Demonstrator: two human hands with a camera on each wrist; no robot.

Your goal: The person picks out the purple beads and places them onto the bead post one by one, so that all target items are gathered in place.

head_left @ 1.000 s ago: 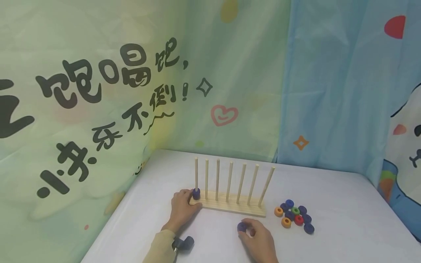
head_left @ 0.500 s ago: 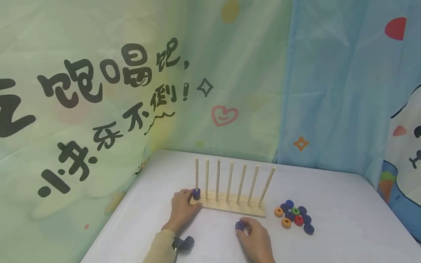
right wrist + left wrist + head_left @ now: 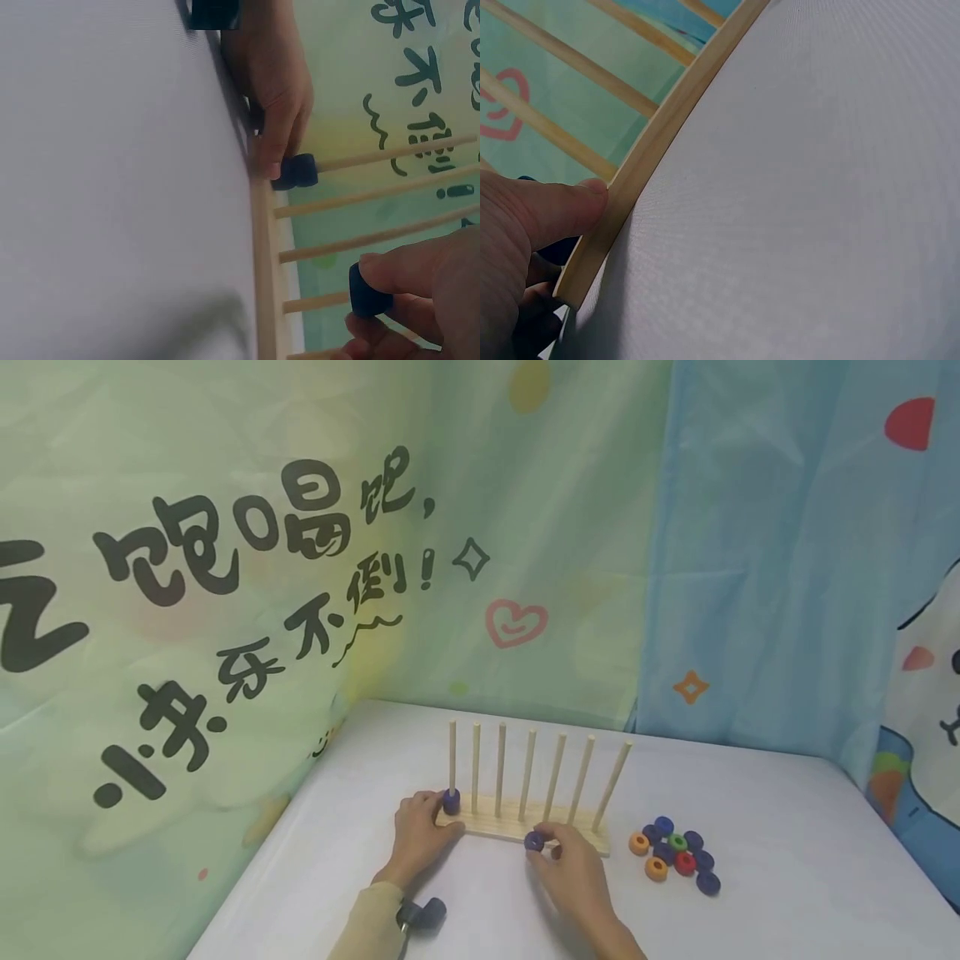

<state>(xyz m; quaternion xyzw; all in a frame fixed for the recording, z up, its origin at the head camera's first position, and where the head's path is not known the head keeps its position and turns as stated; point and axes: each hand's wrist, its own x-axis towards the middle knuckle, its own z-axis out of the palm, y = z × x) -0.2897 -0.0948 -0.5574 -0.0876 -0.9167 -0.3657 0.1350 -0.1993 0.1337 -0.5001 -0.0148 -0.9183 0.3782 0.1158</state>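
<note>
A wooden peg board (image 3: 491,828) with a row of upright pegs stands on the white table. My left hand (image 3: 422,833) grips its left end; in the left wrist view the thumb (image 3: 570,210) lies against the base's edge and the other fingers are partly hidden behind it. On the leftmost peg sit dark blue beads (image 3: 296,172), two stacked in the right wrist view. Between thumb and fingertips, my right hand (image 3: 573,870) pinches another dark blue bead (image 3: 367,291), its hole showing in the head view. That bead is in front of the board's middle, off the pegs.
Right of the board lies a loose group of beads: several dark blue, two orange ones (image 3: 656,869), a red one (image 3: 686,863) and a green one (image 3: 677,842). A black device (image 3: 423,914) is strapped at the left wrist. Printed curtains (image 3: 525,527) hang behind the table.
My right hand has carried the pinched blue bead left and forward, from the table's front area to the board's front edge. The left hand keeps its hold on the board's end.
</note>
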